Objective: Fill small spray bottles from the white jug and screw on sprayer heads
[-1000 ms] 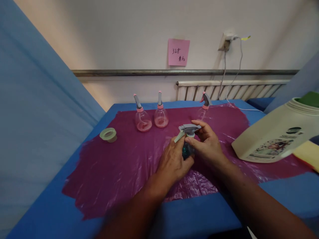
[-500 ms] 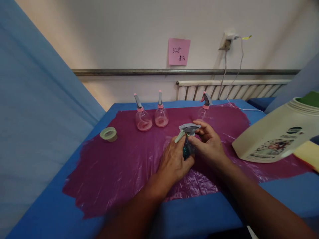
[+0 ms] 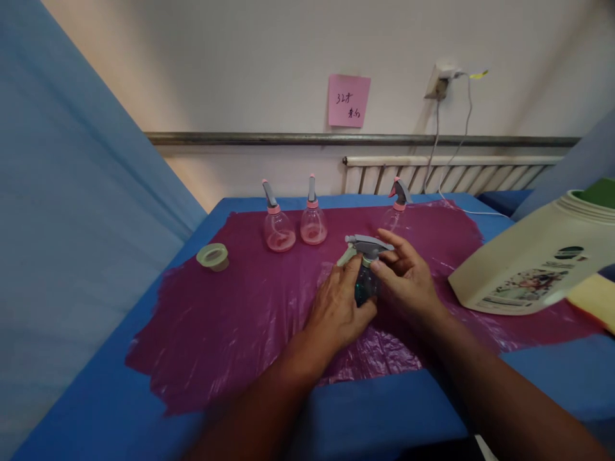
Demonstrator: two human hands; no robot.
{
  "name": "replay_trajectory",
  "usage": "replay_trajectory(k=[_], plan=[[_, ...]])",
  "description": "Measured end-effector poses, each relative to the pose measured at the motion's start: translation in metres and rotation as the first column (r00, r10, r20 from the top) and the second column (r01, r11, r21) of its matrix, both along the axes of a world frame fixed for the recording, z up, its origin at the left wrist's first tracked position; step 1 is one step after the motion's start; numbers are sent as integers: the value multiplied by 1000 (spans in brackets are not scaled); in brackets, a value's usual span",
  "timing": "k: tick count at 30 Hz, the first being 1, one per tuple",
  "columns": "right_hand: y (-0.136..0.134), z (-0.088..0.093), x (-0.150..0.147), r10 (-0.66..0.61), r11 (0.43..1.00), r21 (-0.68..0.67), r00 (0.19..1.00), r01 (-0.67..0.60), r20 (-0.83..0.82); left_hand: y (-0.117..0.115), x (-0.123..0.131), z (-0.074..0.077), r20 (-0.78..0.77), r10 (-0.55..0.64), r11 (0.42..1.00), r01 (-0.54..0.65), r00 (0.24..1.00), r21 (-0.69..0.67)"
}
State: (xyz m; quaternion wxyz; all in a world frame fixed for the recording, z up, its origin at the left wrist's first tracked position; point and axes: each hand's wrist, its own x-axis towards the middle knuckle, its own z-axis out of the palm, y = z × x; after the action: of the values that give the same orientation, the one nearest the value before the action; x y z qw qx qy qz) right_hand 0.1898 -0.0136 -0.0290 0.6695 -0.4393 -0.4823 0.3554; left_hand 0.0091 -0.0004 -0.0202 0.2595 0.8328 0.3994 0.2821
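Observation:
A spray bottle (image 3: 366,285) with a grey spray head, pale green trigger and pale green collar stands upright between my hands, dark greenish liquid showing in its body. My left hand (image 3: 336,304) is wrapped round the body from the left. On the right, my right hand (image 3: 404,274) holds the collar, thumb in front and fingers behind, partly hidden by the spray head. Two clear spray bottles with pink collars, one on the left (image 3: 279,232) and one nearer the middle (image 3: 314,225), contain pink liquid. Behind my right hand stands another pink-collared spray bottle (image 3: 396,214), its lower part hidden.
Purple plastic sheeting (image 3: 230,320) covers much of the blue table (image 3: 110,378). A pale green cap (image 3: 213,256) lies on the left. At the right, a large cream jug (image 3: 533,256) with a green cap stands near a yellow item (image 3: 593,294). A cord (image 3: 468,121) hangs behind.
The fingers of my right hand have shifted and lifted slightly around the spray head. My left hand keeps its hold on the bottle. The whole view has moved a little.

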Motion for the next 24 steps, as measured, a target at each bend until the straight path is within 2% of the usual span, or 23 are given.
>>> replay_trajectory(k=[5,13,19,24], plan=[[7,-1,-1,-85,994,68,996,82,40,-1,0,2,-30,15,999,-16,999,-32],[-3,-1,1,12,999,32,998,-14,68,-1,-1,3,-26,-13,999,11,1000,-42],[-3,3,12,-60,996,80,945,36,321,1,1,-4,-10,-5,1000,5,1000,-9],[-5,17,22,-34,999,52,903,13,429,-3,0,-2,-15,-14,1000,14,1000,1]])
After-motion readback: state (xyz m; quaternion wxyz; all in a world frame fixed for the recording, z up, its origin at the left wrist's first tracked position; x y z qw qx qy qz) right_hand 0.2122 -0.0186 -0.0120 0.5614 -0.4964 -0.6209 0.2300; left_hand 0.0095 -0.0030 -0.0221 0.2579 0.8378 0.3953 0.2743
